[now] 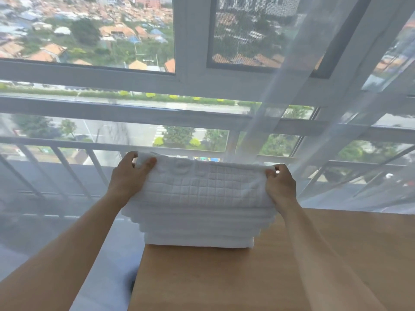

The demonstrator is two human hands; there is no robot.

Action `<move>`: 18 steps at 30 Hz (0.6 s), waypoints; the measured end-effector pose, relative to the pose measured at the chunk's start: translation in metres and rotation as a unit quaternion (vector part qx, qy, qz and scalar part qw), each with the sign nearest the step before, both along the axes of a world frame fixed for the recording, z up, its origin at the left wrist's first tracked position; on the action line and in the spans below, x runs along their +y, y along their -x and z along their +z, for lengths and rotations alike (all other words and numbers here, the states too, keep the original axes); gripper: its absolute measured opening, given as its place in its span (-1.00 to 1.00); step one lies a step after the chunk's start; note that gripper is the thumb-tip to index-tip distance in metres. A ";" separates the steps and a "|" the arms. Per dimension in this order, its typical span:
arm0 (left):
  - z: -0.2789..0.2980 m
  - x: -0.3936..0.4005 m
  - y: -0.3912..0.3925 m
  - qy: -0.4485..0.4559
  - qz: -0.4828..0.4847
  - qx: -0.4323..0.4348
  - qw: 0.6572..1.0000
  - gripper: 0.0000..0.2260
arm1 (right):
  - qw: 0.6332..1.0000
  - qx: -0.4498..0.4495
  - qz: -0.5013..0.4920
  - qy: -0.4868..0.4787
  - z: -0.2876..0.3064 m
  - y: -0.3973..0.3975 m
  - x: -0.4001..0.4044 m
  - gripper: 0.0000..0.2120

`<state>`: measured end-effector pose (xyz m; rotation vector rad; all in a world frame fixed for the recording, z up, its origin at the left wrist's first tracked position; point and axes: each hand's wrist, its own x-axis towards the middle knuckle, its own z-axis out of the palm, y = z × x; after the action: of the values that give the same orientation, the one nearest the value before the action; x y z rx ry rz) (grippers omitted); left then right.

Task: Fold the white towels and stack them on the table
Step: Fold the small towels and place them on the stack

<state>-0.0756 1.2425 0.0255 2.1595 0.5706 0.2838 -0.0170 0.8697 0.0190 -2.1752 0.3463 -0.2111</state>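
A tall stack of folded white towels (198,230) stands on the wooden table (247,277) near its far left corner. The top towel (202,182), with a woven square pattern, lies on the stack. My left hand (130,173) pinches its far left corner between thumb and fingers. My right hand (280,182) pinches its far right corner in the same way. Both arms reach in from the near edge of the view.
A sheer white curtain (336,108) hangs right behind the table and stack. Behind it is a large window with a white railing (89,147). The floor lies to the left of the table.
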 end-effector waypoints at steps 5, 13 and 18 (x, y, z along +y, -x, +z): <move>-0.002 -0.012 0.003 -0.136 0.003 0.066 0.988 -0.38 | 0.996 0.076 0.033 0.028 0.008 0.003 0.005 -0.84; 0.009 -0.085 0.001 -0.304 -0.253 -0.111 0.912 -0.62 | 0.903 -0.163 0.143 0.371 0.018 0.033 0.076 -0.62; -0.012 -0.097 -0.004 -0.346 -0.268 -0.019 0.899 -0.50 | 0.901 -0.041 0.270 0.338 -0.002 0.028 0.083 -0.40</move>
<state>-0.0718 1.1459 0.0135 2.8781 -0.2150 0.2402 -0.0451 0.9526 0.0171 -2.8315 -0.4598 -0.1145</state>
